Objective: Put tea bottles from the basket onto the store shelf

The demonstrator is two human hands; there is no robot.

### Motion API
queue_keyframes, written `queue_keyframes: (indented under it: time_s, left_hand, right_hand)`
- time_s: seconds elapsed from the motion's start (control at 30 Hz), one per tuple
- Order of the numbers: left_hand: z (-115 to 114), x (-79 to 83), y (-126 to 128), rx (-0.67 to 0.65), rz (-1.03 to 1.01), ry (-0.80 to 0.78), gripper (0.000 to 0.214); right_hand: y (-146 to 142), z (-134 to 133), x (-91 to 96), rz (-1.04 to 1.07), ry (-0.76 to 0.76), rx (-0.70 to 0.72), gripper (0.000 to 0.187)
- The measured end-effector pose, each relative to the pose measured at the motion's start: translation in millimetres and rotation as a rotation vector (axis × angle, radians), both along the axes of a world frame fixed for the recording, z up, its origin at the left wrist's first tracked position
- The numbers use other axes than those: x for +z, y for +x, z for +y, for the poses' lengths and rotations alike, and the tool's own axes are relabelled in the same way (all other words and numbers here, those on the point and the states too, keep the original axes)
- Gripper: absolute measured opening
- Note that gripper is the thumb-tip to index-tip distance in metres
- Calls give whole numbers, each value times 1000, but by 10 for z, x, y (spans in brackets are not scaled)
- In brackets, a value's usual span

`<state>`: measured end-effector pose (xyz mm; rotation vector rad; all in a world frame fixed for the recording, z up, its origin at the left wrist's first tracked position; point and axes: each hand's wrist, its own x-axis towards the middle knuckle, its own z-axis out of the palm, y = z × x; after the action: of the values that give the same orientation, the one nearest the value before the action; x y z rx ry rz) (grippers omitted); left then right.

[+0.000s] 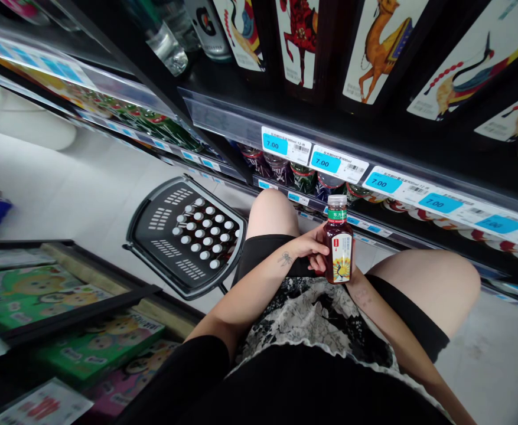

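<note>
I crouch in front of a store shelf. Both hands hold one dark red drink bottle (338,243) with a white cap and a green neck label, upright between my knees. My left hand (308,247) wraps its left side, fingers curled round it. My right hand (355,276) sits behind and under the bottle, mostly hidden, and seems to support its base. A black shopping basket (152,224) stands on the floor to my left, filled with several white-capped bottles (205,233).
A dark shelf (329,127) with blue 7.00 price tags (274,143) runs across in front of me, bottles lined up below it (303,176) and tall labelled bottles above. Boxes in green packaging (28,295) lie in a display at the lower left. Pale floor tiles (85,189) lie beyond the basket.
</note>
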<state>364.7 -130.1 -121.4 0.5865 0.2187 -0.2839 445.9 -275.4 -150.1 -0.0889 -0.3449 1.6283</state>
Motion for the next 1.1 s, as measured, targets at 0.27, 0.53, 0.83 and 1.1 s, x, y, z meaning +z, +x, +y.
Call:
queue_keyframes:
  time_s: [0.27, 0.53, 0.83, 1.1]
  left_hand:
    - [4, -89, -27, 35, 44, 0, 124]
    - [-13, -71, -9, 54, 20, -19, 123]
    - [-8, -104, -19, 20, 12, -16, 125]
    - [-12, -7, -14, -4, 34, 37, 132]
  right_hand:
    - [25, 4, 20, -20, -64, 40, 87]
    - [-7, -25, -35, -36, -120, 1, 88]
    - [1, -16, 8, -42, -100, 2, 90]
    - [-10, -16, 6, -89, -232, -5, 92]
